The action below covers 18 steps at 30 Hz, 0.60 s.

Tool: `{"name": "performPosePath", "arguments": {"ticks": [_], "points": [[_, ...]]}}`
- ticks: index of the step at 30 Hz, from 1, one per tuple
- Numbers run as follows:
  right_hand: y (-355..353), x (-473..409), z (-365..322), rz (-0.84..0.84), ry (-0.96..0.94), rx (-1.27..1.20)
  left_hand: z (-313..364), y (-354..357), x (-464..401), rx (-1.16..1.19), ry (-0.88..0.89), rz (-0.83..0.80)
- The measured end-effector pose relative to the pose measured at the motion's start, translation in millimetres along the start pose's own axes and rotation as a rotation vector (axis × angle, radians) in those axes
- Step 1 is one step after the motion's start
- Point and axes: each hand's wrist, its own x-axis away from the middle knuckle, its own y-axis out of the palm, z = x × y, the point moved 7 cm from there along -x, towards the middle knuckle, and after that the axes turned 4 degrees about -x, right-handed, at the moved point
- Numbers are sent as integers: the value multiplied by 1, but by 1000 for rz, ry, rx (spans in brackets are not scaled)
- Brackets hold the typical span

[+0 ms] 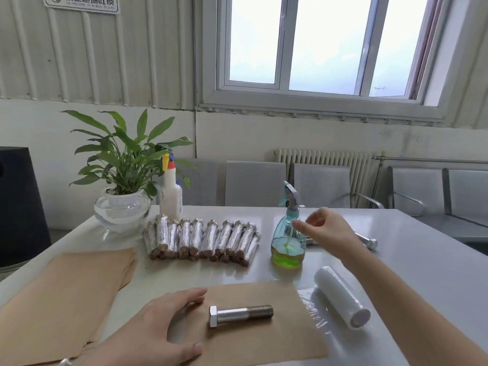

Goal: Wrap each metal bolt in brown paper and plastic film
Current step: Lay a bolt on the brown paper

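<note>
Head view: white tabletop (422, 260) under a window, seen from above and behind the hands.

Near edge, centre: single sheet of brown paper (264, 336) lying flat, one bare metal bolt (240, 315) on its middle, hex head to the left, threaded end to the right. Left hand (158, 328) resting palm down on the sheet's left edge, fingers (192, 295) straight and relaxed, thumb stretched along the near side, gripping nothing, just beside the bolt head but apart from it.

Right hand (326, 231) raised above the tabletop next to the blue spray bottle (288, 239) with green liquid, fingers loosely spread and slightly bent, holding nothing; contact with the bottle not clear.

Right of the sheet: roll of plastic film (342, 295) lying on its side, a loose crinkled end of film spread toward the paper. Behind the right wrist: another unwrapped bolt (367, 240), partly hidden.

Left: stack of brown paper sheets (60, 297). Behind it, centre: row of wrapped bolts (203, 239) packed side by side, shiny film over brown paper. Far left corner: potted plant (122, 180) in a glass bowl, white spray bottle (171, 194) just beside it.
</note>
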Motion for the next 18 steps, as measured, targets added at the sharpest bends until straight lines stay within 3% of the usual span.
{"name": "performPosePath", "arguments": {"ticks": [2, 5, 10, 14, 18], "points": [[0, -28, 13, -90, 102, 35, 0, -1, 0, 20, 10, -3], [28, -49, 9, -291, 56, -31, 2, -1, -1, 69, 25, -12], [45, -65, -1, -173, -67, -253, 4, -2, -2, 117, 34, -25], [52, -60, 0, -90, -98, -253, 3, -2, -2, 116, 36, -37], [36, -42, -44, -15, -197, -297, -1, -1, -1, 102, 28, -21]]}}
